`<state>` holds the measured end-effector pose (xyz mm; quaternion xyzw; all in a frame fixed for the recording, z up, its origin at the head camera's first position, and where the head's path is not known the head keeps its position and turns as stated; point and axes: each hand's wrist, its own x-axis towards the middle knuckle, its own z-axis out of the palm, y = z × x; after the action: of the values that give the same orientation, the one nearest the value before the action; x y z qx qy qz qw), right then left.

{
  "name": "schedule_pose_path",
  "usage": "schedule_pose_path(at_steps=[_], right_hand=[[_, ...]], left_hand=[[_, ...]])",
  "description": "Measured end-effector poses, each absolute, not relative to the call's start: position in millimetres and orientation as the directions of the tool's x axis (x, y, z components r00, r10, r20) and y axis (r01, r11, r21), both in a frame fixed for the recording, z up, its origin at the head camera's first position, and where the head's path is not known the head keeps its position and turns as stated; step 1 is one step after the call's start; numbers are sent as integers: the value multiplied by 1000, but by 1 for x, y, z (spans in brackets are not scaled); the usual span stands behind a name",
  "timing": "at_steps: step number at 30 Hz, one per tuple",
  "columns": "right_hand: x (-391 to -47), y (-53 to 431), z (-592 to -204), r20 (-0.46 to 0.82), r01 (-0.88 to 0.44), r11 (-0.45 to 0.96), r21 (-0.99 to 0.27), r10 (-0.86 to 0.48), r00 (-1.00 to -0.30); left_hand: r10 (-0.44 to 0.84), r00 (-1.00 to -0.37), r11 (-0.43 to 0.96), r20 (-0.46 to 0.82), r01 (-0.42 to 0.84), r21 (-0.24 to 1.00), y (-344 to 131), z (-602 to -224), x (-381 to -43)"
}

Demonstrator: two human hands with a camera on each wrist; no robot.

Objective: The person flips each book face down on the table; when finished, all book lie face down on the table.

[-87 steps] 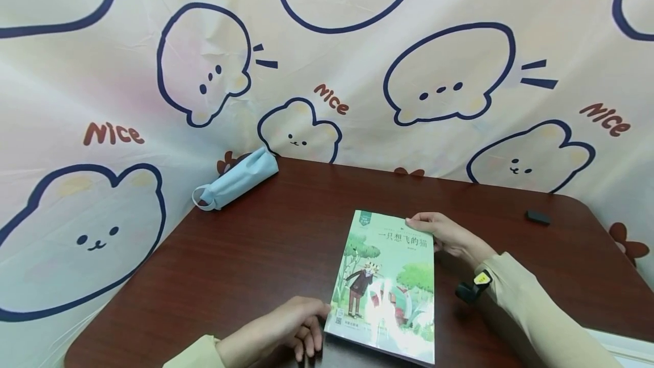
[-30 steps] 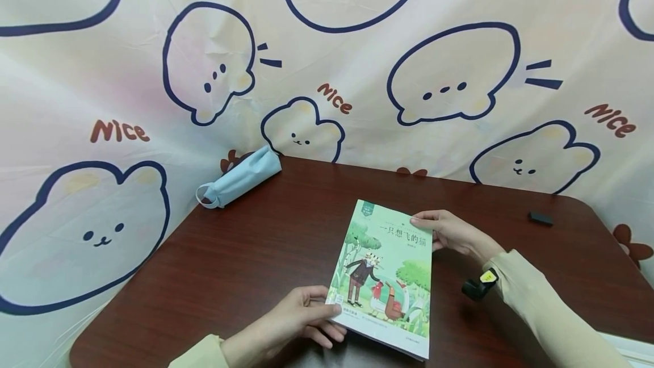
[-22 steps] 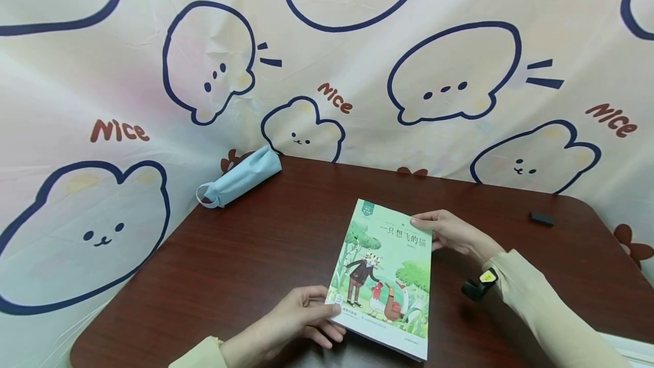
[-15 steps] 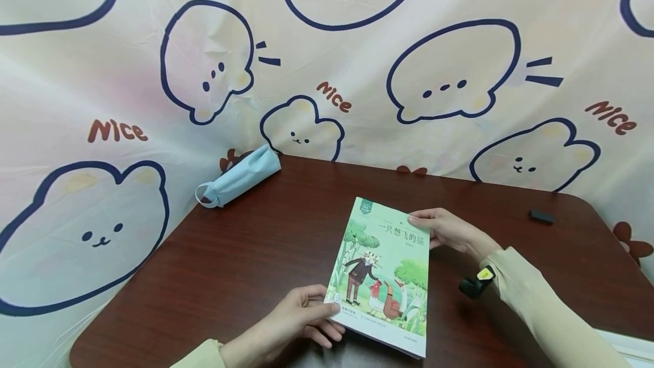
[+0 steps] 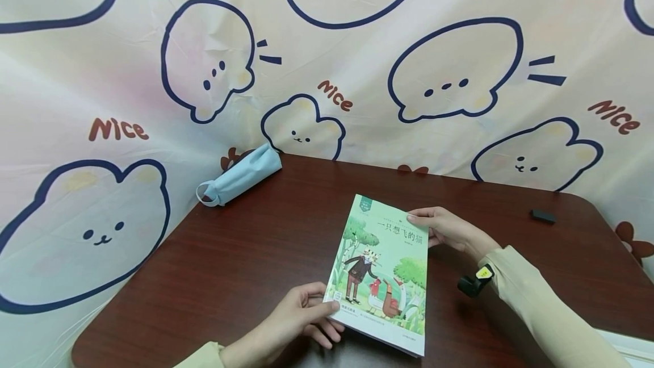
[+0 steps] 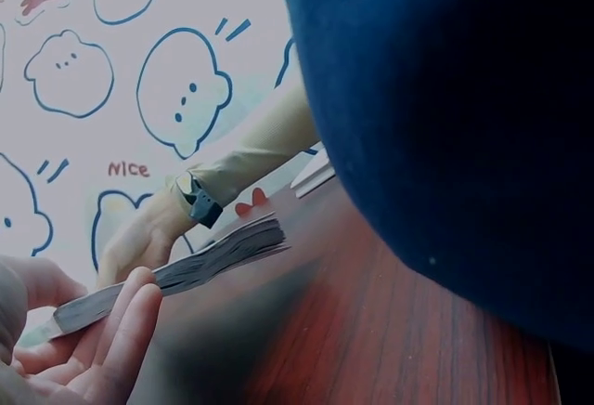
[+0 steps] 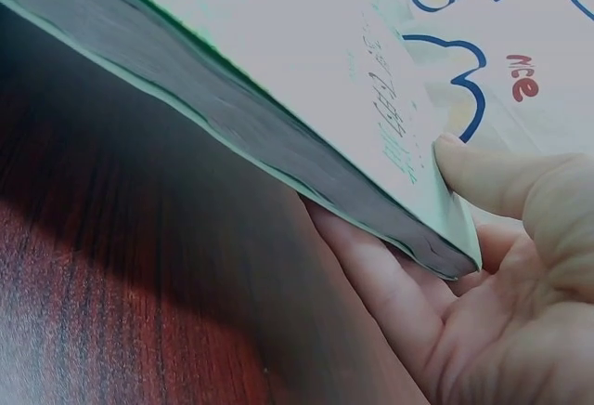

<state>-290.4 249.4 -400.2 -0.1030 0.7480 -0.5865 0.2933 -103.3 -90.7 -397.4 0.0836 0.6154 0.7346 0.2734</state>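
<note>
A green paperback book [image 5: 380, 277] with a cartoon cat on its cover is held cover up, tilted a little above the table. My left hand [image 5: 298, 320] grips its lower left corner, thumb on the cover and fingers underneath. At the upper right corner my right hand [image 5: 452, 231] pinches it in the same manner. The left wrist view shows the page edges of the book [image 6: 176, 275] between thumb and fingers. In the right wrist view, the thumb of my right hand [image 7: 520, 256] lies on the cover and the fingers support the book [image 7: 278, 89] from below.
The dark reddish-brown table [image 5: 230, 254] runs back to a cartoon-printed cloth [image 5: 357, 61]. A light blue pouch [image 5: 242, 175] with a loop lies at the back left. A small black block [image 5: 543, 216] sits at the back right, and a white edge [image 5: 625, 345] shows at lower right.
Since the earliest frame the left thumb has come onto the cover, the left hand now grips the corner, and the book is lifted. Over the last second almost nothing moves.
</note>
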Motion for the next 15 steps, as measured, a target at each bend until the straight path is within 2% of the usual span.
schedule_pose_path(at_steps=[15], right_hand=[[-291,250,-402,-313,192,279,-941,-502,-806]], left_hand=[[494,-842,-75,-216,-289,954,-90,-398,-105]])
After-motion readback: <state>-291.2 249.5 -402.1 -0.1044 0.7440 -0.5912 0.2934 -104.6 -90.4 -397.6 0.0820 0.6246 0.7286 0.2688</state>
